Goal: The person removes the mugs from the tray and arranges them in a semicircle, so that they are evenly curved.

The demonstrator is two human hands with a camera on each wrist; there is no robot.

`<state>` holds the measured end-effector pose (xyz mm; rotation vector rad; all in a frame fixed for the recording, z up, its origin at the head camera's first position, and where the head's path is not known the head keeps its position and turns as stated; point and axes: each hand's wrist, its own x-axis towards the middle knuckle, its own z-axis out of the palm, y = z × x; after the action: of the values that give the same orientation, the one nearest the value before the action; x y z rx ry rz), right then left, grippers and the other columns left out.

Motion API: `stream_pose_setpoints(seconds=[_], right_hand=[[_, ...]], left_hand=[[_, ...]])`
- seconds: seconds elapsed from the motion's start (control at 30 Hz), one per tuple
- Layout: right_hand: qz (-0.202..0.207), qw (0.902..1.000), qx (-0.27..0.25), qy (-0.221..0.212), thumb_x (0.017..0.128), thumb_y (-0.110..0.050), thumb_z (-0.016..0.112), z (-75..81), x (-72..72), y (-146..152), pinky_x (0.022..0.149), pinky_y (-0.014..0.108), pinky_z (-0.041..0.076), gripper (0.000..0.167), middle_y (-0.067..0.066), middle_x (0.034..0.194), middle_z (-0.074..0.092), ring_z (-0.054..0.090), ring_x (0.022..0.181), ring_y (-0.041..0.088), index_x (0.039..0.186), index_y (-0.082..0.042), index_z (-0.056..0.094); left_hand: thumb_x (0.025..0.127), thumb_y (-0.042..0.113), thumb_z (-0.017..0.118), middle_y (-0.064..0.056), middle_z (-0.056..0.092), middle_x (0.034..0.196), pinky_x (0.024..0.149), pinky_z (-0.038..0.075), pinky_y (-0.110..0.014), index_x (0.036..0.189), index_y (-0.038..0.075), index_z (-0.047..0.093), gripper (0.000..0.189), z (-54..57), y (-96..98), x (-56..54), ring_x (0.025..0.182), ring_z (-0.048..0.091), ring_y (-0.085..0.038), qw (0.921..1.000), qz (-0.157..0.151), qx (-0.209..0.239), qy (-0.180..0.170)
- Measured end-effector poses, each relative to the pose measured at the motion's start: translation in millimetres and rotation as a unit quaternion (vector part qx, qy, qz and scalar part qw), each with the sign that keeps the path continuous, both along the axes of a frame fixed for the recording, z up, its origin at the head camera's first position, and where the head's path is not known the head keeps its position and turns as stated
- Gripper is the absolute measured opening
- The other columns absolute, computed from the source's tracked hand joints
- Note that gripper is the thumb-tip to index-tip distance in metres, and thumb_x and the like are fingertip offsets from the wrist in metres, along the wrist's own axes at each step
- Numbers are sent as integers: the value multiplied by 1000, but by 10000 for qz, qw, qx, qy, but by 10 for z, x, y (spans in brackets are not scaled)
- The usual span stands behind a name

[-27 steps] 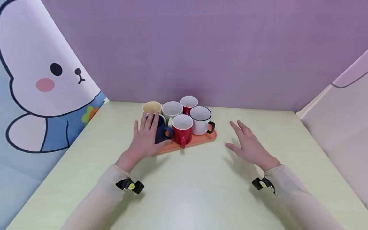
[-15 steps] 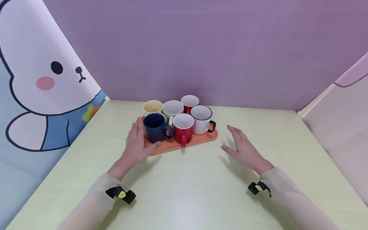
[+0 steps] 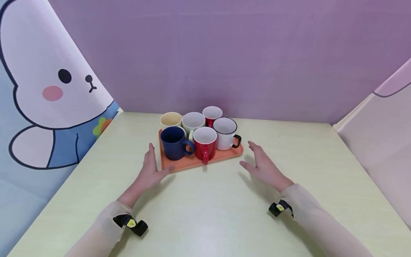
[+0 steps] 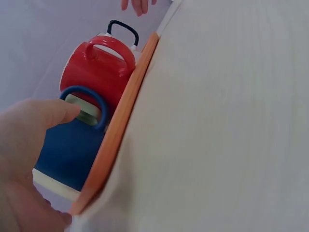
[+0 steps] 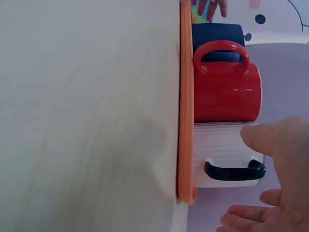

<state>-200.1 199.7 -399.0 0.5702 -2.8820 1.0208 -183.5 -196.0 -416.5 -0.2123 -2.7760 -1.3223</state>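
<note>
An orange tray [image 3: 186,165] near the back of the table carries several mugs. In its front row stand a navy mug [image 3: 171,144], a red mug [image 3: 210,148] and a white ribbed mug [image 3: 222,141] with a black handle. Behind them are a yellow mug [image 3: 167,122], a white mug [image 3: 193,120] and a smaller red mug [image 3: 208,121]. My left hand [image 3: 150,172] is beside the tray's left front corner, fingers extended, thumb overlapping the tray's edge in the head view. Off the tray's right end, my right hand [image 3: 265,170] holds nothing, its thumb spread from the fingers.
The pale table [image 3: 205,214] reaches back to a purple backdrop [image 3: 224,53]. A cloth with a cartoon bear [image 3: 38,117] hangs on the left, and a light cloth [image 3: 379,142] stands on the right.
My left hand has come away from over the navy mug, down and to the left, uncovering it. My right hand has shifted left, closer to the tray. The mugs stay where they were.
</note>
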Motion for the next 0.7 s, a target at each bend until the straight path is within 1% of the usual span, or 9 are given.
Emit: stream_pose_setpoints(seconds=[0.07, 0.13, 0.23, 0.3, 0.43, 0.6, 0.7], right_hand=[[-26, 9999, -111, -34, 98, -28, 64, -11, -41, -26, 111, 60, 35, 79, 30, 150, 34, 37, 137, 44, 154, 6, 18], [-11, 9997, -236, 0, 99, -26, 63, -29, -82, -49, 111, 60, 36, 77, 30, 149, 34, 38, 136, 44, 154, 6, 19], [11, 9985, -536, 82, 98, -20, 63, -54, -141, -88, 110, 58, 39, 74, 31, 149, 35, 39, 135, 44, 152, 7, 21], [19, 9971, -739, 179, 98, -14, 64, -74, -184, -117, 109, 57, 40, 71, 32, 147, 37, 41, 134, 44, 151, 8, 23], [-38, 9937, -1056, 362, 96, -9, 65, -92, -273, -189, 106, 54, 45, 66, 31, 138, 46, 47, 127, 43, 148, 10, 29], [-100, 9881, -1426, 563, 96, -3, 64, -97, -382, -263, 101, 52, 50, 53, 29, 124, 57, 55, 118, 42, 140, 10, 38], [-144, 9855, -1562, 647, 96, -1, 62, -99, -429, -285, 97, 51, 53, 45, 28, 117, 60, 59, 112, 40, 136, 9, 42]], left_hand=[[87, 24, 75, -34, 2, 158, 118, 20, -61, 154, -5, -13, 115, -33, 1, -5, 146, 9, -48, 9994, -5, 338, -102], [87, 17, 76, -35, 4, 158, 118, 21, -58, 154, -6, -13, 114, -60, 8, -13, 146, 12, -48, 9967, -11, 782, -198], [85, 7, 77, -34, 7, 158, 120, 21, -54, 154, -5, -13, 114, -92, 18, -22, 147, 13, -46, 9883, 37, 1474, -381], [85, 3, 77, -32, 10, 159, 120, 20, -51, 155, -3, -12, 114, -107, 22, -33, 147, 13, -45, 9827, 120, 1786, -484], [84, -3, 75, -28, 12, 161, 121, 22, -47, 157, 0, -10, 112, -130, 19, -40, 147, 16, -42, 9718, 292, 2239, -686], [83, -12, 70, -27, 13, 161, 119, 25, -47, 157, 0, -7, 108, -156, 19, -24, 147, 20, -41, 9599, 320, 2666, -804], [82, -13, 70, -28, 15, 160, 119, 27, -46, 158, -1, -3, 105, -182, 24, -19, 146, 22, -41, 9584, 320, 2728, -777]])
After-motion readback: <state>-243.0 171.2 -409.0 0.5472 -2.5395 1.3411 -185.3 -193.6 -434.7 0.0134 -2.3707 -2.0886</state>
